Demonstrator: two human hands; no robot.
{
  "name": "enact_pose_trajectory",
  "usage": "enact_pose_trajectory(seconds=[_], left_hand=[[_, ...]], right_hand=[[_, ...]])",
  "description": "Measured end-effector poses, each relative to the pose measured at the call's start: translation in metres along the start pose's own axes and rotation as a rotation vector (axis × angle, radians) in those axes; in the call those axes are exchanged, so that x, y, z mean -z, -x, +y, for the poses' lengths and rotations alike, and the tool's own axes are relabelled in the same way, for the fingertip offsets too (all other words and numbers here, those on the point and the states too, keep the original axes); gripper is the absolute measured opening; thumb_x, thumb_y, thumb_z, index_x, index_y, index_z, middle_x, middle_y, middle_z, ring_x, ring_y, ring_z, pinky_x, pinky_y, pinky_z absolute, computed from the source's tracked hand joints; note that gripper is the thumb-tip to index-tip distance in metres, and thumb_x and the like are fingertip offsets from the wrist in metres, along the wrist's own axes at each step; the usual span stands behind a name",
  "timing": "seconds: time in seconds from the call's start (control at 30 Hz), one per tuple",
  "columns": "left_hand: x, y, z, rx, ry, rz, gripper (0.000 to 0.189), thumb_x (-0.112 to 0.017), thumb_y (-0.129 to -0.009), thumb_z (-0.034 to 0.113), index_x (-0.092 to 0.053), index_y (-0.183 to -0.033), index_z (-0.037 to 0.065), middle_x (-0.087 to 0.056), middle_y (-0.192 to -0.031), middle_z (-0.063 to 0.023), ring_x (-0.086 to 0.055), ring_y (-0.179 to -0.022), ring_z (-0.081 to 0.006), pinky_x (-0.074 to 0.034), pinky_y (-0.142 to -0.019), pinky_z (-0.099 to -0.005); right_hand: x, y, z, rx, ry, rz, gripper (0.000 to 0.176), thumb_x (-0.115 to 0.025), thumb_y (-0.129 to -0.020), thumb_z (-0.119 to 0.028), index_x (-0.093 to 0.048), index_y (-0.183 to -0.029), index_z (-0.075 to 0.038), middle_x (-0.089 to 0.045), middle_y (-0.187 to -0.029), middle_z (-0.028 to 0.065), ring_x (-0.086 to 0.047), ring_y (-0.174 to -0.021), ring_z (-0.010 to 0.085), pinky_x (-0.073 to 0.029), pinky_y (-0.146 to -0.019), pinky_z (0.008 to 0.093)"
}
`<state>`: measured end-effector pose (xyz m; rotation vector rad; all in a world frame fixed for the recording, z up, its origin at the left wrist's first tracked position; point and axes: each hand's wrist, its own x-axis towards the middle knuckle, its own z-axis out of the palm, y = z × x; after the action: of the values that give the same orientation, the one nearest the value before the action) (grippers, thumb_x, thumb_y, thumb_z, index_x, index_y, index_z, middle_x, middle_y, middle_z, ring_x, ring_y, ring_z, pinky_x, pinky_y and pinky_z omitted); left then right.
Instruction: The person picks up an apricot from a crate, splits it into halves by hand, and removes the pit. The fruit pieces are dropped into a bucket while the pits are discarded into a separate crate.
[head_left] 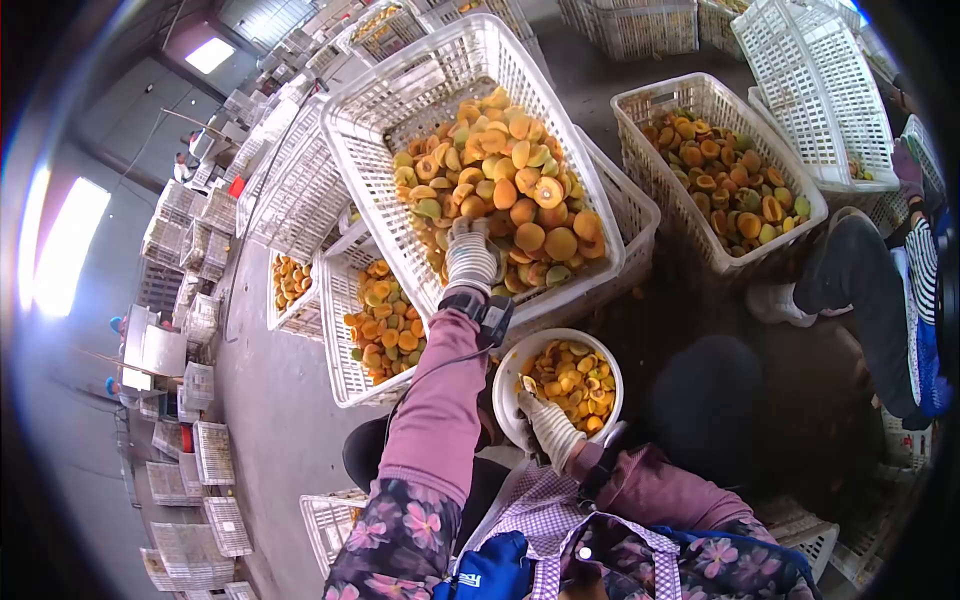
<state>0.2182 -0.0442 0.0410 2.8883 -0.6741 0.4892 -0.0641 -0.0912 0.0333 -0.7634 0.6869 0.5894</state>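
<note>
My left hand [472, 255], in a white knit glove, reaches into a tilted white plastic crate [372, 150] piled with orange apricots [505, 180]; its fingers are buried among the fruit and whether it grips one is hidden. My right hand [545, 425], also gloved, rests at the near rim of a white bowl [507, 395] holding several halved apricots [570, 378]. A small black device with a cable is strapped to my left wrist [485, 312].
A lower crate [345, 340] of apricot halves sits to the left. Another crate [640, 110] of halves stands at the right, beside a seated person's leg and white shoe [780, 300]. Empty crates [190, 460] are stacked along the concrete floor at left.
</note>
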Motion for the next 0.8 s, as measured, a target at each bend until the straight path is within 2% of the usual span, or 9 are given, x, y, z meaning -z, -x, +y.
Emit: enact_pose_trajectory(seconds=[0.17,0.27,0.3,0.33,0.37,0.47,0.53,0.6,0.8], left_hand=[[0.008,0.015,0.007,0.278,0.118,-0.276,0.035,-0.053,-0.079,0.006,-0.048,-0.113,0.009,-0.057,-0.099,-0.0191,-0.057,-0.093,-0.0338,-0.047,-0.081,-0.0398],[0.017,0.06,0.009,0.434,1.433,-0.088,0.033,-0.047,-0.081,-0.009,-0.045,-0.107,0.011,-0.05,-0.084,-0.0042,-0.049,-0.068,-0.0091,-0.042,-0.054,-0.0204],[0.027,0.08,0.025,0.434,1.791,-0.031,0.038,-0.046,-0.082,-0.012,-0.044,-0.112,0.012,-0.053,-0.09,-0.0055,-0.049,-0.068,-0.0084,-0.042,-0.054,-0.0181],[0.0,0.106,-0.01,0.409,1.862,-0.227,0.038,-0.05,-0.081,-0.009,-0.045,-0.112,0.013,-0.05,-0.105,-0.0031,-0.052,-0.094,-0.013,-0.048,-0.077,-0.0228],[0.026,0.129,0.026,0.128,1.453,0.006,0.037,-0.057,-0.083,0.0,-0.044,-0.116,0.01,-0.05,-0.11,-0.0034,-0.051,-0.099,-0.0138,-0.049,-0.077,-0.026],[0.074,0.172,0.07,0.444,1.661,-0.199,0.027,-0.044,-0.095,0.028,-0.051,-0.105,0.003,-0.057,-0.099,-0.0071,-0.056,-0.09,-0.0155,-0.047,-0.079,-0.0273],[0.08,0.188,0.079,0.526,1.866,-0.342,0.029,-0.044,-0.095,0.03,-0.052,-0.103,0.003,-0.058,-0.096,-0.0065,-0.056,-0.088,-0.0147,-0.046,-0.078,-0.0271],[0.081,0.196,0.097,0.6,1.542,0.053,0.046,-0.034,-0.095,0.048,-0.053,-0.096,0.006,-0.057,-0.081,-0.0049,-0.053,-0.074,-0.0128,-0.045,-0.068,-0.0262],[0.075,0.203,0.09,0.688,1.678,-0.087,0.04,-0.041,-0.095,0.04,-0.056,-0.086,0.005,-0.057,-0.076,-0.0034,-0.053,-0.07,-0.0111,-0.045,-0.065,-0.0252]], right_hand=[[0.002,-0.013,0.008,0.133,-0.007,0.023,0.034,-0.049,-0.087,-0.045,-0.052,-0.083,-0.011,-0.044,-0.051,0.0006,-0.039,-0.036,0.0137,-0.033,-0.034,0.0273],[0.009,-0.005,0.002,0.235,-0.011,0.014,0.033,-0.051,-0.086,-0.043,-0.054,-0.088,-0.009,-0.043,-0.052,0.0006,-0.04,-0.036,0.0133,-0.033,-0.034,0.0279],[0.011,-0.002,0.001,0.319,0.002,0.004,0.034,-0.051,-0.086,-0.041,-0.055,-0.091,-0.008,-0.044,-0.053,0.0007,-0.04,-0.037,0.0133,-0.032,-0.034,0.0283],[0.014,-0.023,0.011,0.501,0.085,0.064,0.039,-0.052,-0.085,-0.04,-0.055,-0.1,-0.004,-0.048,-0.058,0.0021,-0.047,-0.045,0.0136,-0.037,-0.04,0.0293],[0.007,0.005,-0.008,0.409,0.114,0.077,0.045,-0.053,-0.085,-0.04,-0.053,-0.105,0.0,-0.058,-0.068,0.0128,-0.058,-0.061,0.0261,-0.045,-0.054,0.0362],[0.016,-0.019,0.007,0.778,0.509,0.171,0.043,-0.049,-0.087,-0.038,-0.052,-0.107,0.0,-0.058,-0.086,0.0301,-0.056,-0.086,0.0455,-0.046,-0.073,0.0465],[0.015,-0.012,0.009,0.81,0.519,0.174,0.041,-0.047,-0.088,-0.036,-0.052,-0.107,0.0,-0.059,-0.086,0.029,-0.056,-0.085,0.0447,-0.046,-0.073,0.0461],[0.015,0.001,0.005,0.93,0.635,0.179,0.036,-0.043,-0.089,-0.031,-0.05,-0.108,-0.001,-0.059,-0.083,0.0269,-0.057,-0.083,0.0438,-0.046,-0.072,0.0472],[0.018,0.007,0.001,0.727,0.784,0.212,0.034,-0.047,-0.09,-0.028,-0.05,-0.107,0.001,-0.06,-0.087,0.0246,-0.057,-0.082,0.0413,-0.047,-0.068,0.0422]])
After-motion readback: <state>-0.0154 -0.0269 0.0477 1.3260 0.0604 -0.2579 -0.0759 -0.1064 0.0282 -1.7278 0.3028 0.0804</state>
